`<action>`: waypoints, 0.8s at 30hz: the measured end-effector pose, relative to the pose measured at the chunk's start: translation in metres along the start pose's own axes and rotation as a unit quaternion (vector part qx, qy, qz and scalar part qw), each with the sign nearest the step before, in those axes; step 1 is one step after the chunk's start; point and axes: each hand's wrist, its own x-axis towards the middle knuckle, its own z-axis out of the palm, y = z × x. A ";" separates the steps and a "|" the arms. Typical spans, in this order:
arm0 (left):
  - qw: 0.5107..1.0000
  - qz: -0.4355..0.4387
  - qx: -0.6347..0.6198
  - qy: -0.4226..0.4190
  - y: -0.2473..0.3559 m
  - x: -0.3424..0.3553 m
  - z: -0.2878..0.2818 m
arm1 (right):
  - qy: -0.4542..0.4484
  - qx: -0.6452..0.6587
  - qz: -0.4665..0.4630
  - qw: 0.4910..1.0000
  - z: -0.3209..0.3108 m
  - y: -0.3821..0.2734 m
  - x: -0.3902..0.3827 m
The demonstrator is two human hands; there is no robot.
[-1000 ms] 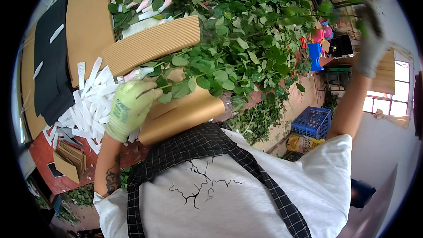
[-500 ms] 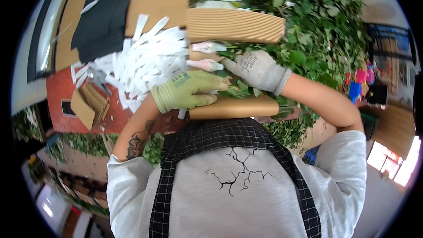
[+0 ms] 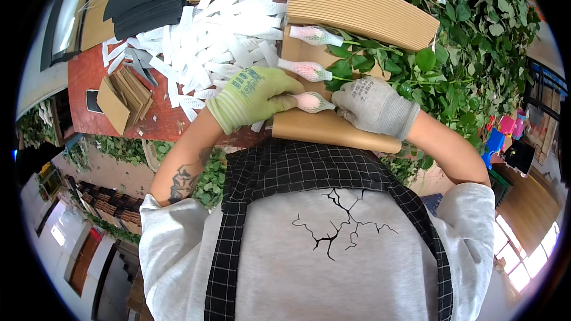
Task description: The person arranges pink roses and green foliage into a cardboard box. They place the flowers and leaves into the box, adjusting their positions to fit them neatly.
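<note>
Between my hands lies a pink rose bud in a white mesh sleeve [image 3: 314,101], above the near folded edge of a brown cardboard sheet [image 3: 336,132]. My left hand [image 3: 256,96], in a green glove, is closed with thumb and fingers on the sleeve's left end. In a grey glove, my right hand [image 3: 369,106] is closed at the sleeve's right end, where the stem begins; its fingertips are partly hidden. Farther back on the cardboard rest a second sleeved rose [image 3: 306,70] and a third sleeved rose [image 3: 316,35], their leafy stems pointing right.
A heap of white mesh sleeves [image 3: 223,30] covers the table left of the cardboard. Folded brown card pieces [image 3: 125,98], a phone [image 3: 93,101] and black sheets [image 3: 148,0] lie further left. Corrugated cardboard [image 3: 363,9] crosses behind the roses. Dense foliage [image 3: 476,35] fills the right.
My left hand has gone from lying over the near stems to gripping a sleeved rose, which now shows between my hands. My right hand has moved nearer to me. The whole view has shifted.
</note>
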 end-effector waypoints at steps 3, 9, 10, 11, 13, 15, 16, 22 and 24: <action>0.994 -0.074 -0.079 -0.012 0.007 0.005 -0.002 | -0.020 0.019 0.024 0.999 -0.004 -0.004 0.001; 0.994 -0.092 -0.056 0.011 0.009 0.004 -0.001 | -0.046 0.025 0.071 0.996 0.006 -0.001 0.007; 0.997 -0.069 -0.016 0.021 0.010 0.003 -0.003 | -0.052 0.026 0.070 0.996 0.006 0.000 0.007; 0.994 -0.107 -0.033 0.009 0.009 0.001 -0.005 | -0.037 0.028 0.056 0.997 0.009 0.002 0.007; 0.981 -0.183 -0.061 -0.010 0.008 -0.009 -0.015 | -0.004 0.027 0.025 0.999 0.013 0.006 0.004; 0.981 -0.186 -0.037 0.041 0.002 -0.026 -0.028 | 0.013 0.032 0.024 0.999 0.018 0.007 0.002; 0.975 -0.209 -0.015 0.068 -0.010 -0.037 -0.042 | 0.009 0.035 0.025 0.999 0.017 0.008 0.003; 0.981 -0.131 0.145 0.010 0.035 -0.040 -0.088 | -0.032 0.000 0.044 0.999 -0.002 0.002 0.003; 0.996 -0.002 0.086 -0.029 0.069 -0.014 -0.051 | -0.078 0.010 0.062 0.995 -0.008 -0.004 0.006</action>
